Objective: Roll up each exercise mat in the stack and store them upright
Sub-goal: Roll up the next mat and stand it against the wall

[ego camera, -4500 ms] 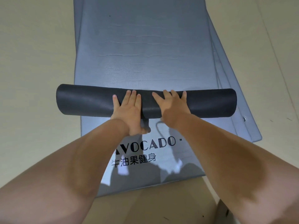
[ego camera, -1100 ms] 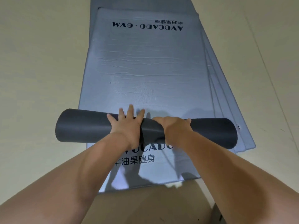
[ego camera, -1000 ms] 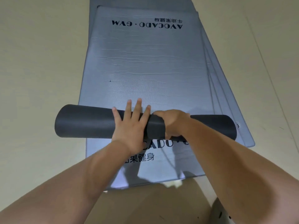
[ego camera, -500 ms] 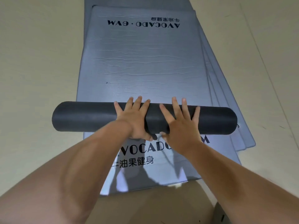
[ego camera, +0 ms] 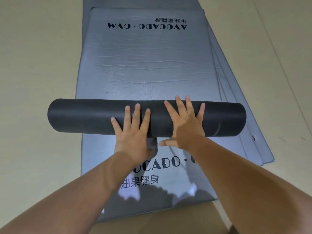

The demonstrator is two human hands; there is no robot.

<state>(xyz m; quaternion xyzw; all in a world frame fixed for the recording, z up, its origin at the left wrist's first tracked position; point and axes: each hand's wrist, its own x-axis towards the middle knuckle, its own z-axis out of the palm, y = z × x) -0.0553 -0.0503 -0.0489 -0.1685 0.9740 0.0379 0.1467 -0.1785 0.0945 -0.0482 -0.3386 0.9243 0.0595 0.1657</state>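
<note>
Both hands, the left hand (ego camera: 133, 132) and right hand (ego camera: 185, 125), press flat and open-fingered on the dark rolled mat (ego camera: 84, 115), its long axis running left-right across the grey mat stack (ego camera: 148, 65), unrolled length stretching far.

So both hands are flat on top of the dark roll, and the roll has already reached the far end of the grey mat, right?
Not quite. The head view shows the left hand and right hand flat on the dark roll, but the grey mat is only partly rolled: a long flat stretch, with its upside-down logo, lies beyond the roll.
</note>
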